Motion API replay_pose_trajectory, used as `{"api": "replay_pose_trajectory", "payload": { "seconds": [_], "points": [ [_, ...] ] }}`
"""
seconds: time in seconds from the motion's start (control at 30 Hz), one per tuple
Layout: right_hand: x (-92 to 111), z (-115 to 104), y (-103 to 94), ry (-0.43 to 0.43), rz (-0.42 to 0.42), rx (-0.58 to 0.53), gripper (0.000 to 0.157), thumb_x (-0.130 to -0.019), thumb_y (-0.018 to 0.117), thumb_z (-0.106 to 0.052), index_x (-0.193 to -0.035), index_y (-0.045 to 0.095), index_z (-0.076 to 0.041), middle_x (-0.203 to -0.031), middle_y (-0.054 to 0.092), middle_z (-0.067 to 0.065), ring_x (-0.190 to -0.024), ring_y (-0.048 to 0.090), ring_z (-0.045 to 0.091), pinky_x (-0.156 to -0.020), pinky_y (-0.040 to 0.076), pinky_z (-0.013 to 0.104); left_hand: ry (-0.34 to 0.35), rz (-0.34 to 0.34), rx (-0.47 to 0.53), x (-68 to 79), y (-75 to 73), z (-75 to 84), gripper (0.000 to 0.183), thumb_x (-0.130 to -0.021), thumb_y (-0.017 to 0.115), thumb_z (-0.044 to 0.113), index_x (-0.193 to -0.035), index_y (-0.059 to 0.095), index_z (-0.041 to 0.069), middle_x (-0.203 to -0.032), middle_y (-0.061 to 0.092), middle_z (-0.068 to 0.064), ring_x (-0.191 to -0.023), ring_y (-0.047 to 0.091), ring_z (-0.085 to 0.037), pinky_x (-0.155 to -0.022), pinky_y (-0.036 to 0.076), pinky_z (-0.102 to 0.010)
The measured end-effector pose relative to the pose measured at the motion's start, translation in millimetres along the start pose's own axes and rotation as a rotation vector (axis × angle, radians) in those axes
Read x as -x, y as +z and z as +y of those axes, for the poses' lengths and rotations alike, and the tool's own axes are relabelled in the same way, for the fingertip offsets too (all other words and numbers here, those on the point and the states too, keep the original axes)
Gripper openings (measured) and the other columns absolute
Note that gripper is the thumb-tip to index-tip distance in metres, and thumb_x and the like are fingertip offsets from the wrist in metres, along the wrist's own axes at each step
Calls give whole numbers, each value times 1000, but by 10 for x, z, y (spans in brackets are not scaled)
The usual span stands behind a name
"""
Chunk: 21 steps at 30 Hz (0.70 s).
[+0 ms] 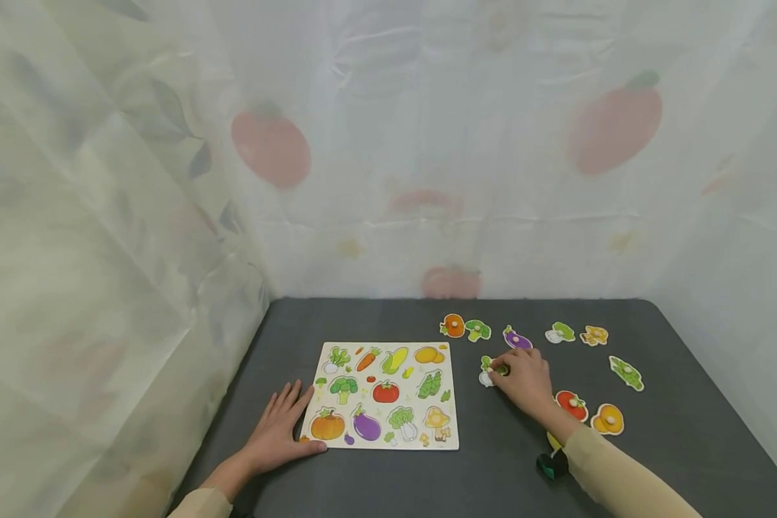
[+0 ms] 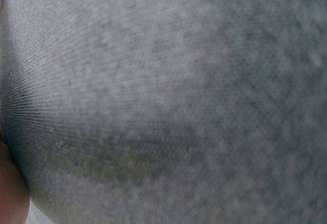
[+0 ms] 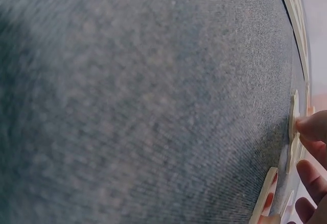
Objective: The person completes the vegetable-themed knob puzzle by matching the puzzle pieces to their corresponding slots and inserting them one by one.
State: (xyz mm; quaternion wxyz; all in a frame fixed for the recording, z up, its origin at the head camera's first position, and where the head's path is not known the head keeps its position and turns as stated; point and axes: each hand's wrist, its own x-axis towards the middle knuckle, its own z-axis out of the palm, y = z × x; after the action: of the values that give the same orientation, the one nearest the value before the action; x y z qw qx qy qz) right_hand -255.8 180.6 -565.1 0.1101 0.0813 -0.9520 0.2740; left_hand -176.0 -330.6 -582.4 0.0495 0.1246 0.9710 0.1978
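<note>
In the head view my left hand (image 1: 278,432) lies with spread fingers at the left edge of a pale puzzle board (image 1: 409,396) printed with vegetables, its thumb on the near left corner. Right of the board, my right hand (image 1: 524,378) pinches a white radish puzzle piece (image 1: 486,378) with green leaves. The right wrist view shows the thumb and a finger at the knob of this piece (image 3: 293,137), which looks flat on or very near the table. Part of the radish is hidden by the fingers. Only a bit of skin shows in the left wrist view.
Around my right hand lie pumpkin (image 1: 452,326), broccoli (image 1: 478,330), eggplant (image 1: 516,339), leafy cabbage (image 1: 560,332), mushroom (image 1: 594,336), pea pod (image 1: 626,373), tomato (image 1: 566,403) and potato (image 1: 605,424) pieces. A yellow piece (image 1: 553,441) is partly under the right forearm. Printed curtains surround the dark table (image 1: 388,482).
</note>
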Motion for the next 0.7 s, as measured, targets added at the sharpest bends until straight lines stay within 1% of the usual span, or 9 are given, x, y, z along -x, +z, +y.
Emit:
{"api": "replay_pose_trajectory", "payload": {
  "seconds": [0.27,0.43,0.57,0.7],
  "points": [
    [-16,17,12,-7,-6,17,14,-85,83,-26,-92,82,-14,-101,68,6,-109,49,39,-88,39,59,-16,-17,40,0,-11,-16,118,-75,72,78,-164,26,16,-168,15,-21,-154,7,-44,-120,3,-64],
    [-90,-35,-1,-36,28,20,11,-84,83,-26,-89,81,-16,-101,68,6,-112,49,41,-89,39,60,-23,-16,37,-2,-2,-29,119,-75,72,78,-165,26,17,-169,14,-20,-155,6,-43,-120,3,-63],
    [-221,-177,15,-74,55,9,11,-85,82,-26,-89,81,-16,-102,68,6,-112,51,40,-92,39,61,-18,-11,29,-3,8,-26,118,-75,71,79,-164,26,15,-168,15,-21,-155,6,-43,-120,2,-64],
    [-377,-419,89,-104,35,-16,12,-85,81,-27,-90,81,-16,-104,68,7,-112,52,39,-95,40,60,-20,-19,25,-3,21,-24,118,-75,70,79,-164,25,17,-169,15,-20,-155,6,-42,-120,0,-64]
  ]
}}
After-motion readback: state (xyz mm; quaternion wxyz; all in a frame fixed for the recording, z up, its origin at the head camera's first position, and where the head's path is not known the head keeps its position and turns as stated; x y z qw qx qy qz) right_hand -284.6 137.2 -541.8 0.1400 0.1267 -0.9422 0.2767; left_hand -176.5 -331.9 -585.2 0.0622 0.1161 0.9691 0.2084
